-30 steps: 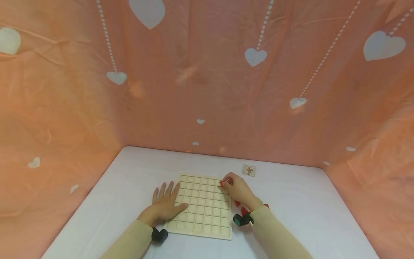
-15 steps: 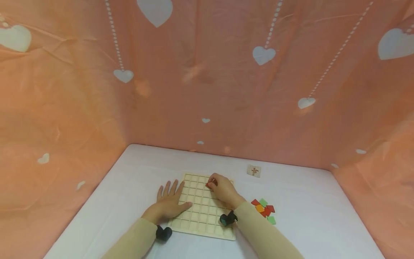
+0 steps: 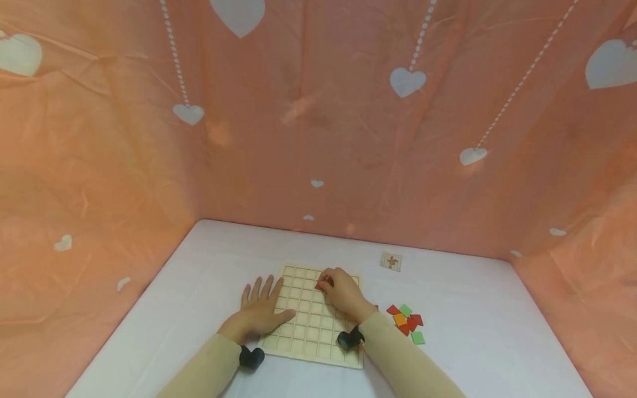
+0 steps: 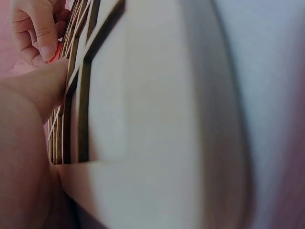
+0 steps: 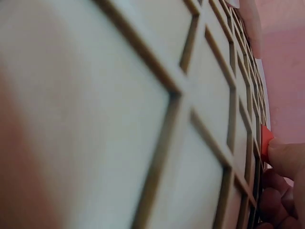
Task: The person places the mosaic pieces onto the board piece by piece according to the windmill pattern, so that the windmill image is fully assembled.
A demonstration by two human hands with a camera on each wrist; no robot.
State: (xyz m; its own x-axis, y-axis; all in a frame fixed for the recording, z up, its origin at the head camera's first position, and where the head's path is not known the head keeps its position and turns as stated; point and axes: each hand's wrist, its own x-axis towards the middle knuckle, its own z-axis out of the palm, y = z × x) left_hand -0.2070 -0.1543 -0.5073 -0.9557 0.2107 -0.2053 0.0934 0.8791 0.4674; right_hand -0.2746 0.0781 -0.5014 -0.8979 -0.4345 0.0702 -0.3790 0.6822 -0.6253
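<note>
Red tile (image 3: 318,286) is pinched in the right hand (image 3: 343,291) over the far rows of the gridded board (image 3: 311,334); whether it touches is unclear. The left hand (image 3: 261,317) lies with fingers spread on the board's left side. Work looks barely begun: no visible square is filled, and loose tiles (image 3: 400,319) lie at right, a patterned card (image 3: 390,261) beyond.

Fabric backdrop (image 3: 348,138): salmon-orange, creased, standing behind and along both sides of the white tabletop (image 3: 473,309). Print on it: dotted white lines (image 3: 176,58), three of them ending in mid-sized white hearts (image 3: 407,82). Large heart (image 3: 239,14) at upper edge, cut off by frame; another large heart (image 3: 612,65) at far right. Small hearts (image 3: 317,183) lower down, toward tabletop's far edge. Right wrist view: backdrop appears pink, blurred.
</note>
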